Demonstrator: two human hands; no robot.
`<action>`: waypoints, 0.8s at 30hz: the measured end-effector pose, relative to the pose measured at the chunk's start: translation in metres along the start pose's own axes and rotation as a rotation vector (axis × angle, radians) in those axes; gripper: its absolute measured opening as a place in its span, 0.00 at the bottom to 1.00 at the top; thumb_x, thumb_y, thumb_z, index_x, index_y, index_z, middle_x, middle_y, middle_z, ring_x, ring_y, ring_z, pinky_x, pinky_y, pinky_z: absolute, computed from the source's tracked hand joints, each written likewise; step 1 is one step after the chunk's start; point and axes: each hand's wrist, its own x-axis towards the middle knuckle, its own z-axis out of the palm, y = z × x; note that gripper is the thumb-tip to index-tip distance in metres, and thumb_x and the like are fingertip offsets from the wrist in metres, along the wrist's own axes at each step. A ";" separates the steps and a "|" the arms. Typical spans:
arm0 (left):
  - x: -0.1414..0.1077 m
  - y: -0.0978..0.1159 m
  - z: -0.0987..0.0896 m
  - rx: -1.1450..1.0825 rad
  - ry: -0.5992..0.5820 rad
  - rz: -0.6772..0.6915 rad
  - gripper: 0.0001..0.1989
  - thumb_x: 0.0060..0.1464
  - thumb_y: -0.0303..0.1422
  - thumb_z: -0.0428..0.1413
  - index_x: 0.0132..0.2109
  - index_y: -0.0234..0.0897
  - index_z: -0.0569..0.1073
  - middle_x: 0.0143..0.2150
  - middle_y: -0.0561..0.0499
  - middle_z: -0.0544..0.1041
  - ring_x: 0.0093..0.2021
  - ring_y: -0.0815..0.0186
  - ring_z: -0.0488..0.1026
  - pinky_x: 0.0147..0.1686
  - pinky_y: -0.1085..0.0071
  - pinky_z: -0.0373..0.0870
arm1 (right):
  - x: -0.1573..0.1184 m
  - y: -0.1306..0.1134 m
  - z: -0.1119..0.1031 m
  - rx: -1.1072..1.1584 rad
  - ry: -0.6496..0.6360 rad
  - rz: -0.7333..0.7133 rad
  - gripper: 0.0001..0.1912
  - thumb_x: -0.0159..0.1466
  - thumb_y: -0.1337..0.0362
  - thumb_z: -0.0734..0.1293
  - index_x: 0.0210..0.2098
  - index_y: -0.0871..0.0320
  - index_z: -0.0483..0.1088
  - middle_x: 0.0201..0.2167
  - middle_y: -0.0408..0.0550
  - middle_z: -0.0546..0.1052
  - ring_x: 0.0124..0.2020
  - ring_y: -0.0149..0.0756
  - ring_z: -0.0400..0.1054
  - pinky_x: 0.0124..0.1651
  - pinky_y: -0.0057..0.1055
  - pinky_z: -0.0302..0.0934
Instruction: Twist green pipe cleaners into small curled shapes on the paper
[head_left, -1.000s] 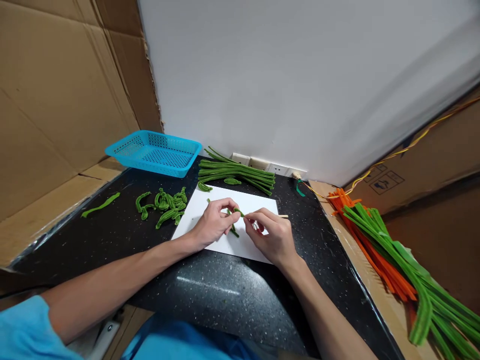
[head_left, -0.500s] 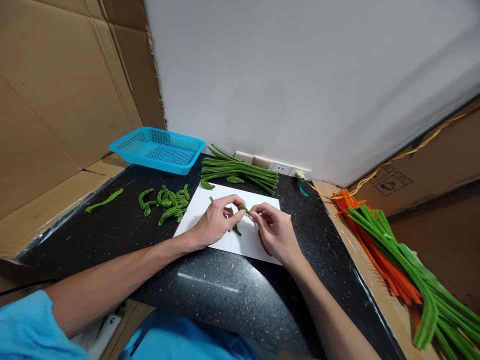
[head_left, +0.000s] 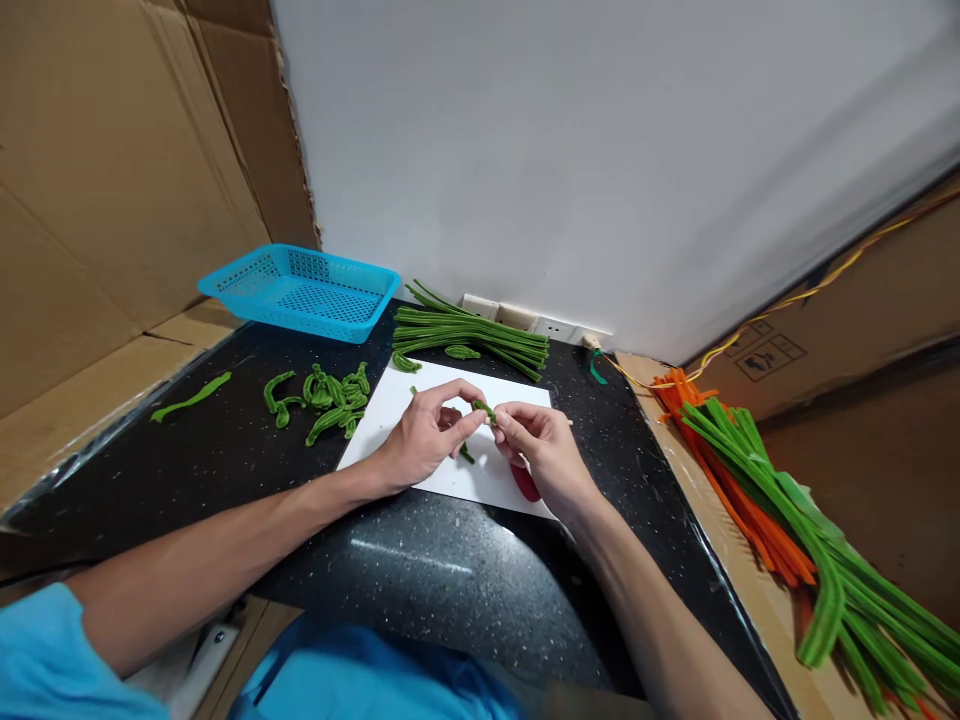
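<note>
A short, folded dark-green pipe cleaner [head_left: 485, 409] is pinched between my two hands above a white sheet [head_left: 480, 482]. My left hand [head_left: 421, 438] grips its left end between thumb and index finger. From the other side, my right hand [head_left: 551, 455] pinches its right end, fingers curled. Beneath my hands a loose green pipe cleaner piece [head_left: 466, 454] lies on the sheet. A red object [head_left: 526, 484], perhaps a tool handle, shows partly under my right hand; the rest is hidden. Left of the sheet sits a pile of looped green pipe cleaner shapes [head_left: 330, 392].
Behind the sheet lies a bundle of long green pipe cleaners [head_left: 472, 335], near wall sockets [head_left: 555, 328]. A blue basket [head_left: 315, 326] stands back left. Orange pipe cleaners [head_left: 757, 515] and brighter green ones [head_left: 821, 550] rest on cardboard at right. A green strip [head_left: 191, 397] lies far left.
The whole view has shifted slightly. Both hands have come a little closer together around the pipe cleaner, still pinching it, and more of the red object shows.
</note>
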 end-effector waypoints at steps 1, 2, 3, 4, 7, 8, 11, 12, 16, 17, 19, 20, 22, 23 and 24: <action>0.000 0.000 0.000 -0.008 0.008 -0.002 0.16 0.61 0.44 0.61 0.45 0.35 0.72 0.27 0.56 0.70 0.21 0.74 0.66 0.20 0.77 0.63 | 0.000 0.001 0.000 -0.004 0.002 0.000 0.25 0.60 0.42 0.74 0.27 0.58 0.70 0.20 0.39 0.65 0.19 0.26 0.50 0.20 0.26 0.44; 0.000 0.000 0.001 -0.018 0.012 -0.005 0.16 0.61 0.44 0.61 0.45 0.35 0.72 0.28 0.56 0.70 0.20 0.74 0.66 0.20 0.77 0.63 | 0.001 0.001 0.000 -0.020 0.008 -0.016 0.25 0.61 0.43 0.74 0.27 0.58 0.69 0.19 0.39 0.65 0.19 0.26 0.50 0.20 0.26 0.45; 0.001 -0.001 0.001 -0.029 0.010 -0.008 0.16 0.60 0.44 0.62 0.44 0.35 0.72 0.29 0.56 0.71 0.20 0.75 0.66 0.20 0.77 0.63 | 0.001 0.001 0.000 -0.050 0.017 -0.045 0.24 0.61 0.43 0.73 0.27 0.58 0.70 0.20 0.40 0.65 0.19 0.27 0.52 0.21 0.26 0.46; 0.001 -0.001 0.001 -0.037 -0.004 -0.012 0.16 0.60 0.43 0.62 0.43 0.35 0.72 0.30 0.55 0.71 0.20 0.75 0.66 0.19 0.77 0.62 | 0.001 0.001 -0.001 -0.094 0.030 -0.082 0.23 0.62 0.44 0.72 0.28 0.58 0.71 0.20 0.41 0.66 0.20 0.27 0.53 0.21 0.26 0.47; 0.002 -0.003 0.000 -0.031 -0.079 -0.034 0.15 0.61 0.43 0.61 0.41 0.34 0.72 0.32 0.53 0.72 0.20 0.76 0.66 0.19 0.77 0.60 | 0.001 0.001 -0.005 -0.300 0.068 -0.213 0.18 0.67 0.50 0.69 0.31 0.59 0.73 0.23 0.44 0.70 0.22 0.31 0.60 0.25 0.28 0.53; 0.002 -0.003 -0.001 -0.025 -0.095 -0.038 0.15 0.61 0.43 0.61 0.40 0.34 0.73 0.33 0.53 0.72 0.21 0.76 0.66 0.19 0.77 0.60 | 0.001 0.000 -0.007 -0.385 0.078 -0.254 0.16 0.68 0.53 0.67 0.31 0.58 0.73 0.24 0.45 0.72 0.24 0.32 0.62 0.27 0.28 0.55; 0.003 -0.002 -0.001 -0.012 -0.099 -0.036 0.15 0.62 0.43 0.59 0.42 0.34 0.74 0.33 0.53 0.71 0.22 0.75 0.66 0.21 0.77 0.62 | 0.000 0.002 -0.010 -0.610 0.107 -0.366 0.11 0.70 0.61 0.64 0.33 0.57 0.73 0.28 0.46 0.76 0.29 0.35 0.67 0.32 0.30 0.58; 0.003 -0.001 -0.001 -0.013 -0.100 -0.032 0.15 0.63 0.44 0.59 0.42 0.34 0.74 0.33 0.53 0.72 0.22 0.76 0.66 0.22 0.77 0.63 | 0.000 0.003 -0.011 -0.663 0.120 -0.396 0.10 0.70 0.63 0.64 0.34 0.57 0.73 0.30 0.46 0.77 0.30 0.35 0.68 0.34 0.30 0.59; 0.005 0.000 -0.002 -0.052 -0.111 -0.041 0.16 0.63 0.44 0.58 0.41 0.33 0.74 0.35 0.51 0.74 0.22 0.77 0.67 0.21 0.78 0.63 | 0.000 0.010 -0.011 -0.775 0.150 -0.449 0.07 0.72 0.63 0.62 0.38 0.55 0.71 0.34 0.46 0.78 0.32 0.36 0.69 0.36 0.31 0.59; 0.005 0.000 -0.002 -0.073 -0.116 -0.052 0.16 0.62 0.45 0.59 0.41 0.33 0.74 0.35 0.51 0.74 0.21 0.77 0.67 0.20 0.79 0.62 | 0.000 0.011 -0.011 -0.778 0.141 -0.451 0.08 0.72 0.63 0.62 0.38 0.55 0.71 0.34 0.46 0.78 0.31 0.36 0.69 0.36 0.31 0.59; 0.007 -0.001 -0.003 -0.117 -0.138 -0.087 0.18 0.61 0.46 0.60 0.41 0.32 0.74 0.35 0.50 0.75 0.20 0.77 0.67 0.17 0.80 0.59 | 0.000 0.012 -0.011 -0.740 0.100 -0.446 0.08 0.73 0.62 0.61 0.38 0.55 0.69 0.33 0.46 0.77 0.31 0.35 0.68 0.35 0.30 0.59; 0.007 -0.001 -0.003 -0.139 -0.148 -0.108 0.19 0.60 0.47 0.61 0.41 0.32 0.74 0.35 0.49 0.76 0.19 0.77 0.67 0.16 0.80 0.58 | 0.000 0.013 -0.011 -0.710 0.076 -0.438 0.09 0.74 0.62 0.60 0.38 0.55 0.69 0.32 0.46 0.76 0.30 0.35 0.68 0.34 0.30 0.60; 0.008 0.000 -0.003 -0.177 -0.157 -0.152 0.21 0.58 0.48 0.63 0.41 0.32 0.74 0.35 0.49 0.76 0.18 0.78 0.66 0.14 0.81 0.57 | 0.001 0.013 -0.011 -0.651 0.041 -0.421 0.10 0.74 0.61 0.60 0.37 0.55 0.68 0.30 0.45 0.75 0.29 0.34 0.67 0.33 0.29 0.60; 0.008 0.000 -0.003 -0.194 -0.154 -0.170 0.22 0.57 0.49 0.63 0.41 0.31 0.74 0.34 0.49 0.76 0.18 0.78 0.66 0.13 0.81 0.56 | 0.001 0.012 -0.011 -0.629 0.034 -0.413 0.11 0.74 0.60 0.60 0.37 0.55 0.68 0.29 0.44 0.74 0.28 0.34 0.67 0.32 0.29 0.59; 0.007 0.001 -0.003 -0.209 -0.147 -0.185 0.23 0.56 0.49 0.64 0.41 0.31 0.74 0.34 0.49 0.76 0.17 0.78 0.66 0.13 0.81 0.55 | 0.001 0.012 -0.010 -0.611 0.031 -0.406 0.11 0.74 0.59 0.60 0.37 0.55 0.67 0.28 0.44 0.74 0.28 0.34 0.66 0.31 0.29 0.59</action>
